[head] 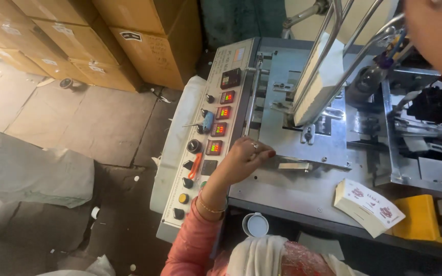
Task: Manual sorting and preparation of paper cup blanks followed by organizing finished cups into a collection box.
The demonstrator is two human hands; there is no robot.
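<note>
Nearest the camera, a white cloth [254, 255] and a pink sleeve [193, 245] fill the lower edge, and from the sleeve the left hand [244, 156] reaches up onto the grey metal machine [292, 189]. Its fingers are curled loosely, narrow, with fingertips [268, 153] resting at the front edge of a shiny metal plate [303, 138]; they hold nothing that can be made out. Just beside the hand, on its outer side, runs a white control panel [200, 148] with small lit displays, black knobs, a yellow button and an orange-handled tool [195, 164] lying on it. Beyond the fingers stands a tilted stack of white sheets [319, 82] held between metal rods. Well to the inner side of the hand, a stack of printed white cards [368, 205] lies on the worktop beside a yellow block [419, 217]. Below the hand, a white round lid [255, 225] sits at the machine's edge. Brown cardboard boxes [129, 41] are piled far off past the panel. No right hand is in view.
</note>
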